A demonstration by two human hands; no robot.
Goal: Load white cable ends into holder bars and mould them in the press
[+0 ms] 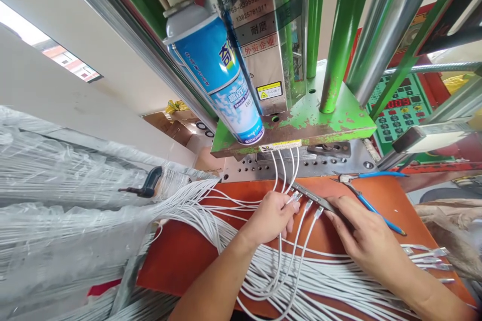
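A dark metal bar [311, 195] slants above the orange work surface [181, 256], with several white cables ending in clear connectors [318, 212] along its near edge. My right hand [357, 230] grips the bar's right end between thumb and fingers. Closed around a clear connector [295, 196] at the bar's left part is my left hand [269, 218]. White cables [274, 170] run from under the green press plate down behind my left hand. A large bundle of white cables [301, 273] lies across the surface beneath both hands.
The green press plate [320, 128] overhangs the metal bed [241, 170], with a blue spray can [226, 85] at its left. Blue-handled pliers [369, 203] lie at right. A control panel [402, 110] stands behind them. Plastic-wrapped cables [68, 200] fill the left side.
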